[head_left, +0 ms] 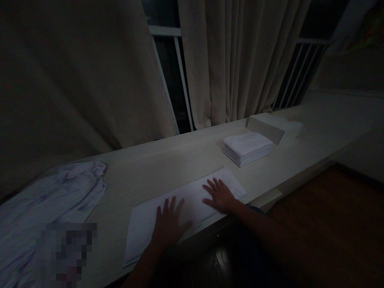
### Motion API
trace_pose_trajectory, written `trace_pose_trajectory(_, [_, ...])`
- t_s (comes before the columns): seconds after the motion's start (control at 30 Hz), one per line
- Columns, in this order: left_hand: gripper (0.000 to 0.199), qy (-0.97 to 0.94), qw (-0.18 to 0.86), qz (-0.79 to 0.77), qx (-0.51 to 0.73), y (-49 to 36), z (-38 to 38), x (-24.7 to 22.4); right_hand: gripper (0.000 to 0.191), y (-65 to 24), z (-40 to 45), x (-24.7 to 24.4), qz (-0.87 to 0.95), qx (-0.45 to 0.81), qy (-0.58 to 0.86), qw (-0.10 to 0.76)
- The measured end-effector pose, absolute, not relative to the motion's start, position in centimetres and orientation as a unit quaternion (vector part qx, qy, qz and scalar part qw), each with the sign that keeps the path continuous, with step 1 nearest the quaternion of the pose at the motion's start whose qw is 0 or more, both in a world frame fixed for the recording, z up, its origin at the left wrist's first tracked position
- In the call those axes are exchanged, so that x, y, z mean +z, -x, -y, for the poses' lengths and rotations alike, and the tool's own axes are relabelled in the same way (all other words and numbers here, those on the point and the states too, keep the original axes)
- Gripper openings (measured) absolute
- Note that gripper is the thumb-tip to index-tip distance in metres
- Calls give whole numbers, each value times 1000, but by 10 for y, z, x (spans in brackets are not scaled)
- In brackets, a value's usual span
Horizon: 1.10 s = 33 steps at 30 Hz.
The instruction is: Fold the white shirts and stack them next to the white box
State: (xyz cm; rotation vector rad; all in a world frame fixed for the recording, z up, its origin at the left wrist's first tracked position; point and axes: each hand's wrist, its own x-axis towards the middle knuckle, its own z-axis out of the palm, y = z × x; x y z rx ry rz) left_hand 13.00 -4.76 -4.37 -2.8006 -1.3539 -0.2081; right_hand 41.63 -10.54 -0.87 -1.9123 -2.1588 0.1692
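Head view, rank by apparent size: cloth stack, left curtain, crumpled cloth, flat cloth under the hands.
1. left curtain
2. crumpled cloth, cut off by the frame
3. flat cloth, partly covered
4. cloth stack

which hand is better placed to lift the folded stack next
Probably the right: the right hand is spread on the cloth at its end nearer the stack; the left hand is farther away.

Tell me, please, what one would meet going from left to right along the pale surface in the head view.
Crumpled white cloth with purplish streaks, left hand on a long folded white cloth, right hand on the same cloth, stack of folded white cloths, pale box-shaped object.
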Motion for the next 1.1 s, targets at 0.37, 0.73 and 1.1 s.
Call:
trace_pose_trajectory(0.37, [72,821,58,562,-81,-57,76,-29,73,-458,106,-27,637,7,761,123])
trace_pose_trajectory(0.73, [80,847,43,526,-65,-186,46,-3,73,-455,103,-32,629,-4,768,125])
trace_pose_trajectory(1.1, [88,762,89,637,-83,-110,17,-36,73,-455,104,-29,633,-4,766,116])
